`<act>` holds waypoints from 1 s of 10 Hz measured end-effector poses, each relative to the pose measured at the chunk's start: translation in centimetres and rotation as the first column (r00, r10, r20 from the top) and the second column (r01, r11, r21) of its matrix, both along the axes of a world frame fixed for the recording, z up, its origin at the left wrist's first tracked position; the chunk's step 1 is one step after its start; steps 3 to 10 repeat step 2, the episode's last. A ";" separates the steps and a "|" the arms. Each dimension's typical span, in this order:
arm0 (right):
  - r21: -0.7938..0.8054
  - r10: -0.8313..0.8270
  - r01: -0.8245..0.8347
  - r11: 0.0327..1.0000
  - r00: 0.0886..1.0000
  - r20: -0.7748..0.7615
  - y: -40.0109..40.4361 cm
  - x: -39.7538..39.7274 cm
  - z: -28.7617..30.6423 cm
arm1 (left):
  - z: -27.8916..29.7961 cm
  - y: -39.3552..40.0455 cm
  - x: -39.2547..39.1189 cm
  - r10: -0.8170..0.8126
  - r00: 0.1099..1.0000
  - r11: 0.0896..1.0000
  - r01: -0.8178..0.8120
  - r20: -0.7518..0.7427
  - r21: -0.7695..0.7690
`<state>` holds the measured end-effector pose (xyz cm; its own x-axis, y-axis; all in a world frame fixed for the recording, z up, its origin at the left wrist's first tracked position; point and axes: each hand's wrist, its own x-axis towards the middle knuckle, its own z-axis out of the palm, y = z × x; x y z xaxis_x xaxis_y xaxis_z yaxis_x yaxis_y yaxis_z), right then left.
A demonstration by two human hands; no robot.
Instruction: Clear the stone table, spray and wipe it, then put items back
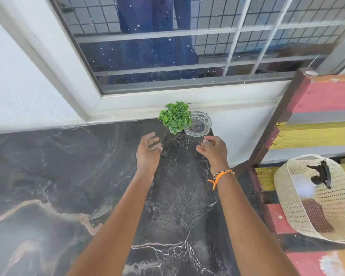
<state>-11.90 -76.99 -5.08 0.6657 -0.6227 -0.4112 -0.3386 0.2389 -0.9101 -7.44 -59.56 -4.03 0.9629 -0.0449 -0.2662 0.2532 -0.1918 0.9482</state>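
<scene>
Window (187, 36) with grid bars across 11 to 1 o'clock; blue cloth (153, 36) hangs behind the glass. White wall (18, 86) at 10 o'clock. Bench (317, 116) of red and yellow painted slats at 3 o'clock. Bracelet (222, 174), orange thread and beads, just right of centre.

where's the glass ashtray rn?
Head view: the glass ashtray sits at the stone table far right corner, touching the small green plant, just beyond the right hand.

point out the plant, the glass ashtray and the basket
plant (175, 116), head view, on the green leaves
glass ashtray (199, 124), head view, on its clear bottom
basket (287, 198), head view, on its woven near wall
</scene>
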 end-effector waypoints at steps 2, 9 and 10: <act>0.084 0.120 -0.124 0.989 0.991 0.050 7.1 -3.3 1.2 | 0.9 5.2 -5.2 0.050 0.997 0.998 -0.053 -0.055 -0.040; 0.084 0.120 -0.124 0.989 0.991 0.050 7.1 -3.3 1.2 | 0.9 5.2 -5.2 0.050 0.997 0.998 -0.053 -0.055 -0.040; 0.084 0.120 -0.124 0.989 0.991 0.050 7.1 -3.3 1.2 | 0.9 5.2 -5.2 0.050 0.997 0.998 -0.053 -0.055 -0.040</act>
